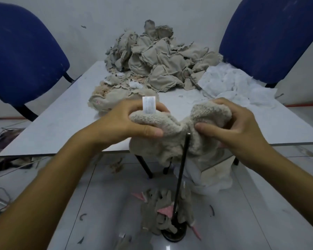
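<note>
The job looked far from done: a large pile (155, 60) lay on the table (61, 123) beyond the fingers, and only a few pieces (152, 212) lay below them, round the rod (182, 168). The left hand (128, 121) and right hand (242, 127) each clutched an end of one fleecy skin (177, 130), thumbs pinching, just above the rod's tip.

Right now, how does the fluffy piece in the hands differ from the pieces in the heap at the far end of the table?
The fluffy piece shows its woolly side, while the heap shows smooth cloth with frayed seams. The fluffy piece is gripped by the left hand and the right hand above the black rod; the heap lies loose on the table. Both are beige.
</note>
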A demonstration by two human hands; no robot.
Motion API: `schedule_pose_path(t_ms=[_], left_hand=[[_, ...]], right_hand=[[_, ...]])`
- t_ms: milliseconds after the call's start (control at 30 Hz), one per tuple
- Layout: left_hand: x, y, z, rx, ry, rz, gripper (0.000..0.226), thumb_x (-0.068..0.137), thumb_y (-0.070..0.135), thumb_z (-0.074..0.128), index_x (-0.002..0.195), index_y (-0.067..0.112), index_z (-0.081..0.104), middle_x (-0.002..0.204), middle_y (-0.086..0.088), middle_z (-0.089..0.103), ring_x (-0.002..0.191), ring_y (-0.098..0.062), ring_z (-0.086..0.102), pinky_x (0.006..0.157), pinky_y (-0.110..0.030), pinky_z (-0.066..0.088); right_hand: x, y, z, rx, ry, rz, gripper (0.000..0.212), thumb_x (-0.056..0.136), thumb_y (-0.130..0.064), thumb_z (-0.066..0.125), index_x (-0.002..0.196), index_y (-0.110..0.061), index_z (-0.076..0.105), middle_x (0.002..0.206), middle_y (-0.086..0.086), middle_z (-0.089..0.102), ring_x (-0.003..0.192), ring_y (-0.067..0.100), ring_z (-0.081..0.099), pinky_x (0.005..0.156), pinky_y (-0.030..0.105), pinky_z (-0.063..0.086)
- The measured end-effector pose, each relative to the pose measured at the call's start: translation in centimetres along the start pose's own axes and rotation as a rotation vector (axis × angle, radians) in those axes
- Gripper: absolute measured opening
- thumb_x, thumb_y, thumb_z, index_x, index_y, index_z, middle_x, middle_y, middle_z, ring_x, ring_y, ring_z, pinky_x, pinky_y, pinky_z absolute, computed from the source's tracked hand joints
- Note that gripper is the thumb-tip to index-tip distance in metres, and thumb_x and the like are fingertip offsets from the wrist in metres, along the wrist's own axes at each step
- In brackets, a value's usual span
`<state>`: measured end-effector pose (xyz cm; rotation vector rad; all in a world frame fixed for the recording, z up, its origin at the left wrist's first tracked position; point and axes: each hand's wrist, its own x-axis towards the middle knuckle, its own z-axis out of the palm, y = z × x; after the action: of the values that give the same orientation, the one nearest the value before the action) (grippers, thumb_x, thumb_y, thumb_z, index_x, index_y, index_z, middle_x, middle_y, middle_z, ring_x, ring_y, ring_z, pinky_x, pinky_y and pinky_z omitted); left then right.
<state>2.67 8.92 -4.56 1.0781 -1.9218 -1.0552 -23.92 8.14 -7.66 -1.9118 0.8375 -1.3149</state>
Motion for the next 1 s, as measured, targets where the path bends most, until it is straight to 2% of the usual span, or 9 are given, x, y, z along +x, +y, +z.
schedule_pose_path(t_ms=[133, 233, 300, 400, 567, 667, 733, 867, 1000], left_hand=[[1.0, 0.2, 2.4, -0.096, 0.383, 0.146, 0.026, 0.070, 0.018, 0.080, 0.094, 0.013, 0.075, 0.092, 0.005, 0.077, 0.090, -0.014, 0.073, 0.074, -0.025, 0.059], [2.0, 0.3, 3.6, -0.227, 0.475, 0.164, 0.020, 0.078, 0.007, 0.078, 0.092, 0.021, 0.073, 0.088, 0.009, 0.077, 0.088, -0.012, 0.074, 0.073, -0.023, 0.058], [2.5, -0.1, 4.3, -0.237, 0.506, 0.114, 0.018, 0.081, 0.007, 0.077, 0.088, 0.023, 0.072, 0.085, 0.008, 0.077, 0.083, -0.013, 0.075, 0.070, -0.026, 0.060], [3.3, -1.2, 4.5, -0.268, 0.513, -0.001, 0.017, 0.086, 0.008, 0.074, 0.093, 0.023, 0.069, 0.086, 0.006, 0.077, 0.084, -0.015, 0.075, 0.071, -0.030, 0.060], [4.2, -3.5, 3.4, -0.173, 0.498, -0.205, 0.028, 0.087, 0.006, 0.073, 0.111, 0.017, 0.063, 0.096, 0.005, 0.074, 0.092, -0.017, 0.070, 0.074, -0.028, 0.058], [4.1, -4.3, 3.6, 0.521, 0.505, -0.176, 0.057, 0.082, 0.007, 0.075, 0.131, 0.024, 0.052, 0.120, 0.001, 0.056, 0.113, -0.023, 0.050, 0.088, -0.031, 0.043], [4.1, -3.9, 4.1, 0.821, 0.500, 0.083, 0.055, 0.082, 0.007, 0.073, 0.131, 0.023, 0.056, 0.121, -0.004, 0.054, 0.114, -0.023, 0.045, 0.089, -0.030, 0.037], [4.3, -3.3, 5.6, 0.699, 0.185, 0.137, 0.016, 0.093, 0.024, 0.066, 0.107, 0.022, 0.072, 0.106, 0.001, 0.066, 0.098, -0.017, 0.060, 0.087, -0.034, 0.048], [4.3, -3.7, 6.5, 0.650, 0.206, 0.012, 0.011, 0.094, 0.031, 0.063, 0.100, 0.026, 0.071, 0.091, 0.007, 0.066, 0.090, -0.015, 0.060, 0.082, -0.043, 0.050]], right_hand=[[0.9, -0.5, -0.3, -0.067, 0.204, -0.058, 0.031, 0.083, -0.020, 0.078, 0.109, -0.022, 0.061, 0.101, -0.016, 0.066, 0.094, 0.001, 0.064, 0.077, 0.015, 0.052], [1.5, -0.3, -0.7, -0.229, 0.313, -0.149, 0.039, 0.089, -0.015, 0.073, 0.122, -0.024, 0.054, 0.113, -0.026, 0.057, 0.106, -0.002, 0.058, 0.081, 0.014, 0.051], [1.3, 0.5, -0.8, -0.399, 0.344, -0.153, 0.048, 0.088, -0.014, 0.074, 0.130, -0.020, 0.050, 0.121, -0.013, 0.052, 0.112, 0.006, 0.054, 0.086, 0.026, 0.053], [0.6, 1.7, -0.5, -0.699, 0.192, -0.256, 0.037, 0.085, -0.020, 0.075, 0.118, -0.009, 0.062, 0.115, 0.013, 0.052, 0.105, 0.027, 0.051, 0.084, 0.036, 0.049], [0.6, 2.7, 1.5, -0.789, -0.170, -0.049, 0.043, 0.084, -0.047, 0.058, 0.112, -0.018, 0.071, 0.111, 0.005, 0.053, 0.105, 0.027, 0.046, 0.085, 0.035, 0.041], [1.6, 3.5, 2.1, -0.802, -0.231, 0.107, 0.032, 0.088, -0.044, 0.063, 0.112, -0.023, 0.070, 0.104, -0.004, 0.057, 0.102, 0.022, 0.049, 0.085, 0.039, 0.045], [2.3, 3.8, 2.3, -0.774, -0.206, 0.141, 0.019, 0.087, -0.035, 0.071, 0.101, -0.023, 0.071, 0.084, -0.012, 0.057, 0.087, 0.014, 0.054, 0.071, 0.027, 0.043], [3.4, 3.8, 2.1, -0.764, -0.261, 0.278, 0.011, 0.084, -0.037, 0.073, 0.090, -0.029, 0.069, 0.070, -0.015, 0.057, 0.071, 0.005, 0.056, 0.056, 0.016, 0.034], [4.0, 3.2, 1.1, -0.580, -0.335, 0.356, 0.015, 0.094, -0.036, 0.064, 0.084, -0.027, 0.069, 0.057, -0.006, 0.065, 0.050, 0.004, 0.062, 0.046, 0.011, 0.041]])
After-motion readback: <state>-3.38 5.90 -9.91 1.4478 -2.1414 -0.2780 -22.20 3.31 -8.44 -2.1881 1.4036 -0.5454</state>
